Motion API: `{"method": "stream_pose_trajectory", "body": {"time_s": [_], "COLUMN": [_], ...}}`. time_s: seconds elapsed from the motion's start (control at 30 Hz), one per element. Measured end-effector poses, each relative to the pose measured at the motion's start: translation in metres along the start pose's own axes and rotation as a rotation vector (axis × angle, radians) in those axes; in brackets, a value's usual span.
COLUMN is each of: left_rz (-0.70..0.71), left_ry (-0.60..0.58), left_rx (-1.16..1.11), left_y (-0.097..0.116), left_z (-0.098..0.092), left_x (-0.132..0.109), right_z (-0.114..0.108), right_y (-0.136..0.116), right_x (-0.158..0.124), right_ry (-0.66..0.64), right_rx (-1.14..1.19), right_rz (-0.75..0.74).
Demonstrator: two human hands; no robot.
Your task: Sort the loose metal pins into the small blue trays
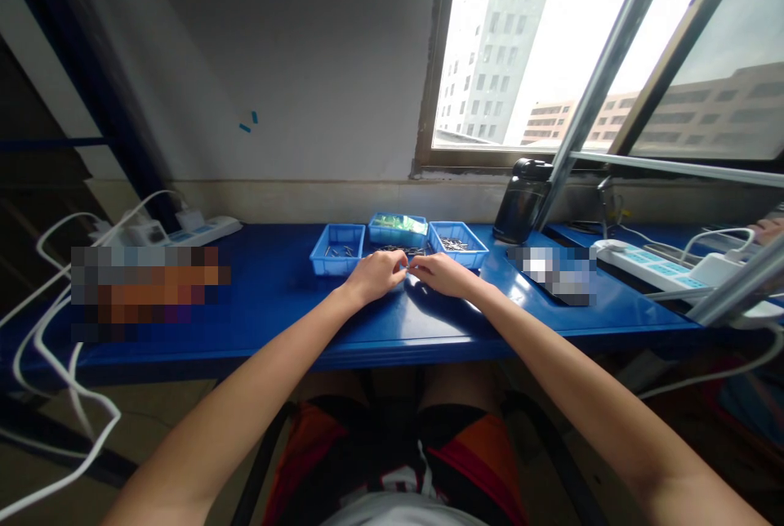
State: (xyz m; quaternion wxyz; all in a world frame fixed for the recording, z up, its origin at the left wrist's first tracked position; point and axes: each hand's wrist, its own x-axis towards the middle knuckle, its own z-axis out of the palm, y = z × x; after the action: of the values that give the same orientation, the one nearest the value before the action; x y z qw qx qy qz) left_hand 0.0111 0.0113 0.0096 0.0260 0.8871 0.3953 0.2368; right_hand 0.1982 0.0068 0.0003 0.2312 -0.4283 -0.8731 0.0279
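Observation:
My left hand (380,274) and my right hand (442,273) meet fingertip to fingertip over the blue table (275,305). Both are closed in a pinch, and whatever lies between the fingers is too small to name. Left of my hands is a blue bin (331,266) with a few thin dark pieces in it. A second blue bin (474,256), on the right, holds many small metal pieces. Between them at the back, a third blue bin (380,218) contains a green and white packet (401,225). Loose dark pieces (401,250) lie in front of that bin, partly hidden by my fingers.
A black bottle (520,201) stands back right, beside a metal post (588,109). White power strips (661,265) (205,230) lie at both sides, with white cables (46,330) at left. Blurred-out items rest on the table left and right. Another person's hand shows at far right.

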Motion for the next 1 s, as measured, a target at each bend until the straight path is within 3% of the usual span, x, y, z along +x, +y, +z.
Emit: {"method": "stream_pose_trajectory", "body": {"time_s": [0.5, 0.77, 1.0], "left_rz": [0.086, 0.063, -0.003], "left_ry": [-0.023, -0.016, -0.013], "left_rx": [-0.026, -0.039, 0.090], "left_y": [0.0002, 0.0009, 0.0029], "left_z": [0.0008, -0.0018, -0.0041], "left_x": [0.0001, -0.0002, -0.0009], "right_z": [0.0013, 0.0026, 0.0008], "right_y": [0.0024, 0.0034, 0.0039], "right_x": [0.0003, -0.0002, 0.0007], "right_ry": [-0.035, -0.050, 0.030], "right_rx": [0.059, 0.109, 0.030], "right_rz": [0.000, 0.037, 0.061]}}
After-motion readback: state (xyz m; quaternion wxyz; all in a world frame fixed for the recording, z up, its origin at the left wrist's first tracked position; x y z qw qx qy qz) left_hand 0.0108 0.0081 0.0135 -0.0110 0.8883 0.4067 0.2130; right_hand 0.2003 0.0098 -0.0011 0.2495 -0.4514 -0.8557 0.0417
